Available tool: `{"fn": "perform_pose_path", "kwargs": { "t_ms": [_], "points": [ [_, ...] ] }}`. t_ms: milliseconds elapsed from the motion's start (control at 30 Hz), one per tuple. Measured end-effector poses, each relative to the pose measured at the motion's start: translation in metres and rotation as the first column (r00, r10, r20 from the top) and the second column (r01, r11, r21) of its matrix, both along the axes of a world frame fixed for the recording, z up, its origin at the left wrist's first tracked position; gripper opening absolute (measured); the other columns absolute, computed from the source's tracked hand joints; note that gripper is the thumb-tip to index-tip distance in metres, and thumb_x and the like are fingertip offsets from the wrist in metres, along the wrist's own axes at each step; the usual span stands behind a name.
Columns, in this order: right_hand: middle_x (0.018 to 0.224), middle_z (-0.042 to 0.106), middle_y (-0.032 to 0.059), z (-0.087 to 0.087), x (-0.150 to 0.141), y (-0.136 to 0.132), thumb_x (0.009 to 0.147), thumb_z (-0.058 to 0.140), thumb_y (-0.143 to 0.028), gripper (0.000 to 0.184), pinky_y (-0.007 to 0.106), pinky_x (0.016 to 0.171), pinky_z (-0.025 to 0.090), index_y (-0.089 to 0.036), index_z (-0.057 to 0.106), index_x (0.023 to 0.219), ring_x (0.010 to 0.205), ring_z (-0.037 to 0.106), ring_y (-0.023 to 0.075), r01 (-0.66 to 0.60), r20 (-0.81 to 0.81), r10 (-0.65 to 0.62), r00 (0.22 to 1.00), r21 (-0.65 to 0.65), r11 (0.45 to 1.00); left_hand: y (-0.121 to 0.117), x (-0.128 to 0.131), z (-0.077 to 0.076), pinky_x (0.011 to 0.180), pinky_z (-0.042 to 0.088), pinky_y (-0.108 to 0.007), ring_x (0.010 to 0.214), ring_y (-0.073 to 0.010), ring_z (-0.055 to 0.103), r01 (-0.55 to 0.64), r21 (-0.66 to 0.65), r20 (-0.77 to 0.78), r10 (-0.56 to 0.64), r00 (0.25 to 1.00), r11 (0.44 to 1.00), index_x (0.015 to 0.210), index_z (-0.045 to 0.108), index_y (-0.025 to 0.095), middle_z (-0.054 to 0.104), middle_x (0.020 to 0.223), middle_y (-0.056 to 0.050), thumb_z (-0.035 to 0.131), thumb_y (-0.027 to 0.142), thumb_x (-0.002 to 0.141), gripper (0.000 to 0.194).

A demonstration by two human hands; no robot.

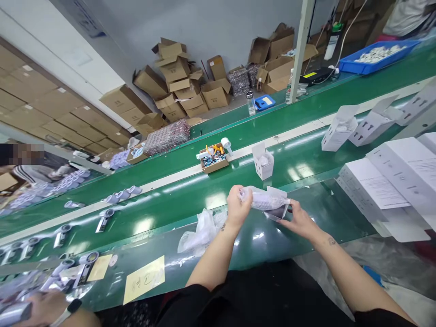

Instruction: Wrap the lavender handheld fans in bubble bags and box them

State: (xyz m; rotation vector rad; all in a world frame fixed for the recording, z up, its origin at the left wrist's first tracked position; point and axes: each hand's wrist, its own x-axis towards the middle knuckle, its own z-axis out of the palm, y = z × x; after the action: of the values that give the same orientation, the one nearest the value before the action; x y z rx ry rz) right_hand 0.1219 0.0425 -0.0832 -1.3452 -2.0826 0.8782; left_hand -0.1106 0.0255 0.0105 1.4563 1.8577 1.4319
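A bubble-wrapped bundle (264,199) lies level between my two hands. My left hand (237,206) is closed around its left end. At the other end, my right hand (301,221) grips a small white box (281,212) with its flap raised, fingers and thumb along the box's right side. The bundle lies across the box's opening; how far it reaches inside cannot be made out. What the wrap contains is hidden. Just left of my left hand, crumpled clear plastic bags (202,231) rest on the bench.
Ahead on the green conveyor (184,195) stand an open white box (263,162) and a carton of small parts (214,159). White boxes (381,190) are stacked at right. Handheld devices (105,220) line the left. A co-worker's hand (47,306) is at lower left, near a yellow paper (144,278).
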Motion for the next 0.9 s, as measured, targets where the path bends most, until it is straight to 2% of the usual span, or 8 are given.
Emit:
{"fn": "perform_pose_path", "kwargs": {
  "t_ms": [100,200,267,500,600,700,800,900],
  "points": [
    [0.126,0.051,0.0160,-0.004,-0.003,-0.001,0.071,0.066,-0.042,0.067,0.046,0.083,0.051,-0.023,0.031,0.124,0.107,0.059,0.0323,-0.050,0.004,0.050,0.999,0.019,0.999,-0.007,0.006,-0.007,0.067,0.043,-0.028,0.073,-0.0160,0.050,0.118,0.071,-0.389,-0.081,0.918,0.990,0.080,0.052,0.018,0.053,0.074,-0.003,0.052,0.030,0.083,0.012],
    [0.128,0.049,0.0164,-0.006,-0.005,-0.001,0.072,0.064,-0.037,0.065,0.044,0.083,0.051,-0.023,0.029,0.125,0.104,0.061,0.0299,-0.117,-0.048,0.121,0.991,0.075,0.990,-0.010,0.025,-0.008,0.070,0.045,-0.030,0.084,-0.0200,0.050,0.459,-0.118,-0.698,-0.402,0.592,0.880,0.084,0.055,0.019,0.054,0.082,-0.007,0.050,0.027,0.084,0.009],
    [0.124,0.053,0.0153,-0.009,-0.003,-0.001,0.072,0.064,-0.036,0.065,0.044,0.081,0.052,-0.023,0.029,0.126,0.097,0.064,0.0286,-0.103,-0.072,0.107,0.992,0.069,0.992,-0.008,0.040,-0.009,0.071,0.046,-0.032,0.089,-0.0221,0.049,0.473,-0.287,-0.739,-0.507,0.444,0.833,0.093,0.057,0.018,0.056,0.088,-0.008,0.051,0.029,0.085,0.015],
    [0.116,0.054,0.0127,-0.005,0.008,-0.007,0.071,0.066,-0.036,0.064,0.042,0.078,0.055,-0.023,0.028,0.120,0.094,0.063,0.0244,0.012,-0.221,-0.042,0.974,-0.136,0.991,-0.013,0.062,-0.031,0.101,0.018,-0.068,0.132,-0.0390,0.023,0.487,-0.468,-0.688,-0.650,0.323,0.737,0.140,0.033,0.026,0.052,0.128,-0.011,0.041,0.064,0.083,0.069],
    [0.112,0.055,0.0117,0.014,0.019,0.009,0.071,0.066,-0.036,0.063,0.039,0.077,0.054,-0.022,0.028,0.119,0.092,0.063,0.0232,0.047,-0.243,-0.093,0.966,-0.187,0.981,-0.014,0.060,-0.021,0.102,0.009,-0.070,0.136,-0.0394,0.016,0.493,-0.425,-0.676,-0.628,0.385,0.759,0.140,0.036,0.026,0.048,0.135,-0.011,0.039,0.063,0.085,0.066],
    [0.110,0.055,0.0127,0.039,0.038,0.057,0.066,0.068,-0.031,0.069,0.040,0.077,0.052,-0.020,0.028,0.121,0.093,0.061,0.0262,0.193,-0.161,-0.208,0.965,-0.102,0.976,-0.008,0.049,-0.001,0.107,0.016,-0.061,0.135,-0.0351,0.021,0.511,-0.284,-0.572,-0.571,0.589,0.811,0.134,0.044,0.024,0.047,0.136,-0.012,0.040,0.058,0.087,0.058],
    [0.102,0.058,0.0129,0.059,0.052,0.130,0.061,0.066,-0.018,0.073,0.039,0.073,0.048,-0.016,0.031,0.125,0.085,0.061,0.0265,0.389,-0.009,-0.389,0.921,-0.004,0.921,-0.008,0.031,-0.001,0.102,0.035,-0.044,0.119,-0.0253,0.047,0.508,-0.232,-0.198,-0.552,0.810,0.830,0.117,0.058,0.020,0.060,0.119,-0.011,0.034,0.052,0.092,0.047],
    [0.089,0.061,0.0123,0.070,0.051,0.199,0.065,0.058,-0.011,0.060,0.035,0.066,0.044,-0.009,0.040,0.122,0.074,0.059,0.0221,0.527,-0.004,-0.528,0.850,0.059,0.848,-0.024,0.012,-0.028,0.085,0.047,-0.033,0.090,-0.0183,0.061,0.469,-0.317,0.241,-0.408,0.881,0.824,0.097,0.066,0.017,0.068,0.094,-0.008,0.032,0.052,0.092,0.048]
  ]
}}
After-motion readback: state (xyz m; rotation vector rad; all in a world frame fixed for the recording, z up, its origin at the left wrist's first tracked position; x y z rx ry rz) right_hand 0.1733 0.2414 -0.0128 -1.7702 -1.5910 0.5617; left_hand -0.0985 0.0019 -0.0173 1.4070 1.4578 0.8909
